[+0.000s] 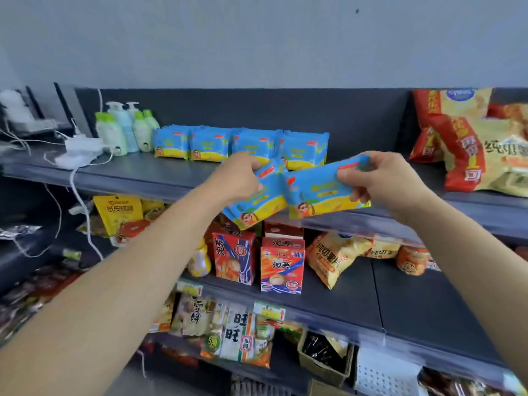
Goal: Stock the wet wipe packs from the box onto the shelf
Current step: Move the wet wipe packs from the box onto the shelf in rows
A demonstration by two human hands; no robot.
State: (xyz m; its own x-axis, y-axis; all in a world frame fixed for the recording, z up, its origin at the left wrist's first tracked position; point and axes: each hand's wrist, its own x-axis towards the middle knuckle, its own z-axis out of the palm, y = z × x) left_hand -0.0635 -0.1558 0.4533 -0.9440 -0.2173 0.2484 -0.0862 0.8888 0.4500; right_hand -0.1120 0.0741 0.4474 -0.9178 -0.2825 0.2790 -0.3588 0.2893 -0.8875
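Observation:
My left hand [238,178] grips one blue and yellow wet wipe pack [257,204] by its top edge. My right hand [380,184] holds a second wet wipe pack [320,192] by its right end. Both packs hang in the air just in front of the top shelf [148,174], side by side and overlapping a little. Behind them, a row of several identical wipe packs [240,144] stands upright on that shelf against the dark back panel. The box is not in view.
Green and white pump bottles [125,130] stand left of the wipe row, with a white charger and cables [80,150] further left. Large snack bags [474,147] fill the shelf's right end. Lower shelves hold red cartons [281,264], chip bags and other snacks.

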